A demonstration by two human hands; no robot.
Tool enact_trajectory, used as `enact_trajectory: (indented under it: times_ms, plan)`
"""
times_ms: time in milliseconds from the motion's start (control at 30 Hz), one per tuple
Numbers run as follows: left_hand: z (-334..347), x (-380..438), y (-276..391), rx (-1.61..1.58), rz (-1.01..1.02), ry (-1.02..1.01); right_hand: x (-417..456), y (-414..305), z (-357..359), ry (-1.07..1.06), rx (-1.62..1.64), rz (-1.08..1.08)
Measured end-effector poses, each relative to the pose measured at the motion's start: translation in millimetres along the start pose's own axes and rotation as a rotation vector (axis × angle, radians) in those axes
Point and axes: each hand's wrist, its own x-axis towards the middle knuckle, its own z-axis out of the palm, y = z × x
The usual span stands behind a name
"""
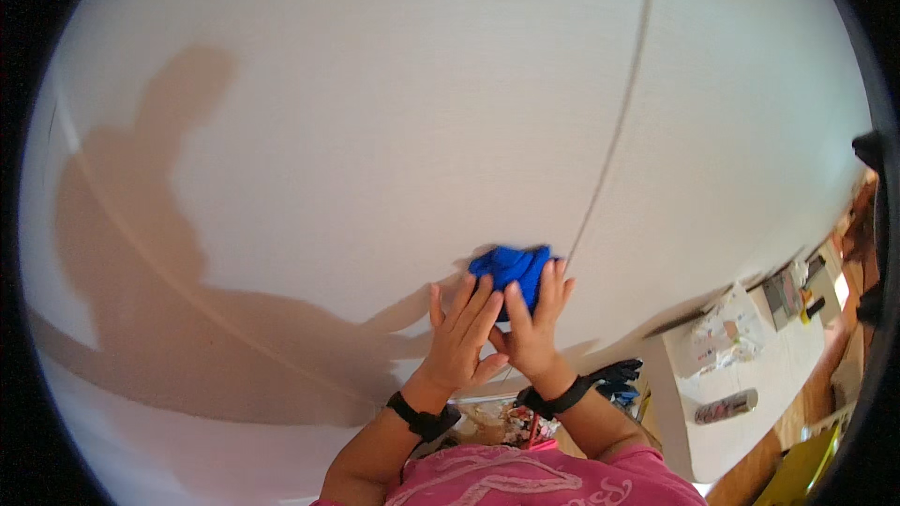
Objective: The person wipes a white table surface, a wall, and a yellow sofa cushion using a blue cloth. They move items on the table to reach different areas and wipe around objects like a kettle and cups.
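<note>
A crumpled blue cloth (517, 270) is against the broad pale wall (394, 119). My right hand (536, 330) has its fingers spread over the cloth's right and lower part, pressing it to the surface. My left hand (460, 341) lies just beside it, fingers extended and thumb apart. Its fingertips overlap the cloth's lower left edge; whether they bear on the cloth is unclear. Each wrist wears a black band. A thin dark seam (619, 126) curves down the wall and ends next to the cloth and my right fingertips.
At lower right, a white table (675, 429) carries a clear plastic bag (728, 330), a patterned cylinder (726, 406) and several small items. Dark fabric (619, 372) is bunched beside the table. A yellow-green object (801, 467) stands on the wooden floor. My shadow (140, 225) falls on the wall's left.
</note>
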Motion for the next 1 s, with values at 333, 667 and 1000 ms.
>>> enact_trajectory:
  times_ms: [333, 667, 1000]
  plan:
    - [25.8, 65.3, 3.9, 0.128, 0.19, 0.055, 17.1, 47.8, -5.8, 0.238, -0.114, 0.041]
    - [53.4, -16.5, -17.4, 0.269, 0.23, -0.26, -98.8, 50.3, 21.9, 0.064, -0.075, 0.202]
    - [0.6, 126.1, 36.1, 0.348, 0.127, -0.006, 89.3, 38.6, -40.0, 0.28, -0.115, 0.094]
